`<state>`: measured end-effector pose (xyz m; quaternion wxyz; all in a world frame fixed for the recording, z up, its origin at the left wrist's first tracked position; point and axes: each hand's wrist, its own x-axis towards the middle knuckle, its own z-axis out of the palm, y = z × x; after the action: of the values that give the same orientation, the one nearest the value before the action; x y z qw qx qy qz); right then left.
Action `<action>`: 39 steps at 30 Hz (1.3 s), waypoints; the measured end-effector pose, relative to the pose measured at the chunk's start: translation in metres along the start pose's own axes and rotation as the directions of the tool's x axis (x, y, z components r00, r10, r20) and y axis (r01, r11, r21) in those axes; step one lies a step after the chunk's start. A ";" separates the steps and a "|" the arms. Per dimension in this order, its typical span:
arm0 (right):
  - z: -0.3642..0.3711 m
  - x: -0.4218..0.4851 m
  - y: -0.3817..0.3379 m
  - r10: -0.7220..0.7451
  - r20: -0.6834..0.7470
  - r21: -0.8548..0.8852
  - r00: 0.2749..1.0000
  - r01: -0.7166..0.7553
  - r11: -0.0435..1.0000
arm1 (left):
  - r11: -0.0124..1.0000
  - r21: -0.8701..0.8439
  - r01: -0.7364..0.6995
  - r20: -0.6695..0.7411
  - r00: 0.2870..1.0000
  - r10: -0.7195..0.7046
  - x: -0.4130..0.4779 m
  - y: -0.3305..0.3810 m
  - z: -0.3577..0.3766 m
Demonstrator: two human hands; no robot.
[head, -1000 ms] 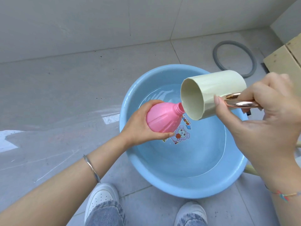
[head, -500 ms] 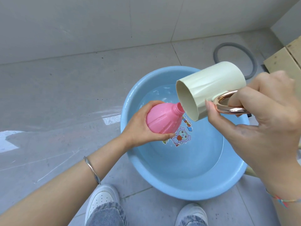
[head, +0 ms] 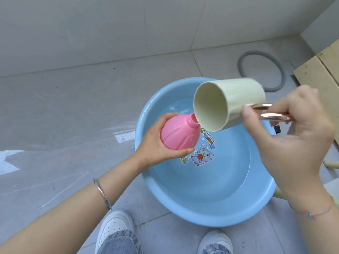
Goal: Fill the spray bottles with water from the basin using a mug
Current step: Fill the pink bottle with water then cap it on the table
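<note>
Over the blue basin (head: 183, 208), the left grip (head: 154, 145) is wrapping around the pink spray bottle (head: 178, 133), which is probably light, squeezable and wet-slippery. The right grip (head: 293, 136) is pinching the rose-gold handle (head: 267, 114) of the tipped cream mug (head: 234, 99).

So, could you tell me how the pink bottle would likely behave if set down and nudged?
The pink bottle looks like thin moulded plastic, so probably light when empty and squeezable in the left hand. Its wide body and narrow neck suggest it stands steadily but rolls if laid sideways. Held over the basin of water, it may be slippery.
</note>
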<state>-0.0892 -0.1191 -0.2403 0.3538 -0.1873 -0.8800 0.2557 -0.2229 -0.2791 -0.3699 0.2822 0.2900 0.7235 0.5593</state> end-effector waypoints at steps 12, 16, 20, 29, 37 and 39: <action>-0.053 -0.049 0.015 0.887 0.078 0.852 0.456 -0.492 0.178 | 0.990 -0.141 0.013 -0.127 0.991 -0.031 -0.004 0.076 0.001; -0.093 -0.041 -0.016 0.852 -0.039 0.889 0.522 -0.371 0.268 | 0.992 -0.107 -0.066 -0.038 0.997 0.062 -0.009 0.132 0.004; -0.151 -0.022 -0.052 0.801 -0.132 0.918 0.584 -0.233 0.322 | 0.986 -0.111 -0.124 0.034 0.991 0.128 -0.022 0.195 0.020; -0.257 -0.024 -0.044 0.847 -0.299 0.888 0.439 -0.197 0.416 | 0.972 -0.171 -0.163 0.084 0.980 0.180 -0.051 0.286 0.080; -0.285 -0.043 -0.007 0.902 -0.309 0.860 0.303 -0.317 0.401 | 0.958 -0.178 -0.223 0.155 0.955 0.251 -0.079 0.334 0.127; -0.288 -0.048 -0.001 0.918 -0.269 0.870 0.290 -0.336 0.361 | 0.956 -0.179 -0.231 0.166 0.951 0.261 -0.086 0.340 0.135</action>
<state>0.1502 -0.0527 -0.0867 0.5664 -0.4954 -0.3152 0.5783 -0.0307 -0.1851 -0.0610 0.2990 0.4064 0.6052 0.6157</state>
